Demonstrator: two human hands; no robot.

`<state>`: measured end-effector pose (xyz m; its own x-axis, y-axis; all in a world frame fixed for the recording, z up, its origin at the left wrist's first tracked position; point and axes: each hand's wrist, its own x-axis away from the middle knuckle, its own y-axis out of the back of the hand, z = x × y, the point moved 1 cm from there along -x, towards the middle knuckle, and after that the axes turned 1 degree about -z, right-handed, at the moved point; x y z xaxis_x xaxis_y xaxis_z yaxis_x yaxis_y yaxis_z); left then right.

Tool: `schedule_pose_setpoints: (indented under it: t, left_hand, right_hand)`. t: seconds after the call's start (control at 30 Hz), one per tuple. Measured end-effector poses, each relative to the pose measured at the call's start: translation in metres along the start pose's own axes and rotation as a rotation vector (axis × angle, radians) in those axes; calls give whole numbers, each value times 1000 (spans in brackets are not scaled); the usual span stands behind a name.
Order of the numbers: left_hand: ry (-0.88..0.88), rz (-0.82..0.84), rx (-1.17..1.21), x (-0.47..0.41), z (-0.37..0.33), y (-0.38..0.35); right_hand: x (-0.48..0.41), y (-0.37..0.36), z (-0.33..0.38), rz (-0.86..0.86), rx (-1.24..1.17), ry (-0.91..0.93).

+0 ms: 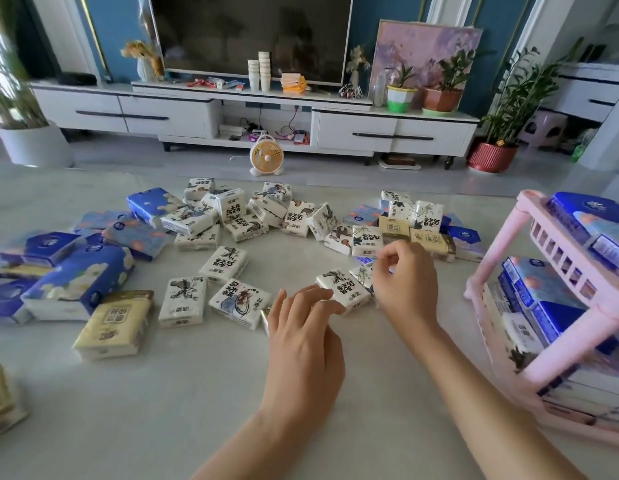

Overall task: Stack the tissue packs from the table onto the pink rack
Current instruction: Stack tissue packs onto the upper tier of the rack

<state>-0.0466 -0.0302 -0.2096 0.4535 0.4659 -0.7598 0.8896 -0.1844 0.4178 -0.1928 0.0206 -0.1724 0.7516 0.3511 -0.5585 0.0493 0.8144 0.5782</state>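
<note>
A dark television (252,32) stands on a long white cabinet (356,133). Paper cups (259,71) are stacked near the middle of its top. At its right end a pink painting (425,53) leans behind a green-and-white plant pot (400,97) and a brown plant pot (441,98). A small orange fan (266,156) stands on the floor.

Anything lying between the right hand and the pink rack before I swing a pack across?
No. In the head view the table is bare between the right hand and the pink rack; the nearest tissue packs lie farther back.
</note>
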Motion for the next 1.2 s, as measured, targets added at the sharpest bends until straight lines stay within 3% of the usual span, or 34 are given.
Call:
schedule_pose_setpoints:
  t: [0.07, 0.17, 0.3, 0.4, 0.53, 0.67, 0.8, 1.03, 1.1, 1.2]
  left_hand:
    - [15, -14, 3, -6, 1, 5]
    - [113, -104, -32, -25, 21, 30]
    - [407, -255, -362, -53, 78, 86]
    - [739, -199, -575, -57, 114, 125]
    - [965, -117, -622, -46, 140, 152]
    - [1006, -252, -534, -50, 151, 171]
    - [988, -25, -619, -53, 182, 205]
    - [1045, 331, -325, -61, 196, 236]
    - [1014, 410, -404, -61, 192, 239]
    - [1022, 268, -543, -64, 188, 246]
  right_hand:
    - [32, -8, 28, 52, -202, 99]
    - [67, -21, 64, 183, -479, 84]
    - [81, -43, 104, 84, -622, 127]
    - [102, -66, 135, 106, -721, 81]
    - [124, -85, 145, 276, -731, 146]
    - [121, -84, 137, 367, -744, 70]
    - [115, -88, 137, 344, -751, -67]
    - [111, -96, 138, 310, -700, -134]
    - [111, -96, 139, 329, -693, -145]
    - [109, -97, 137, 365, -682, -166]
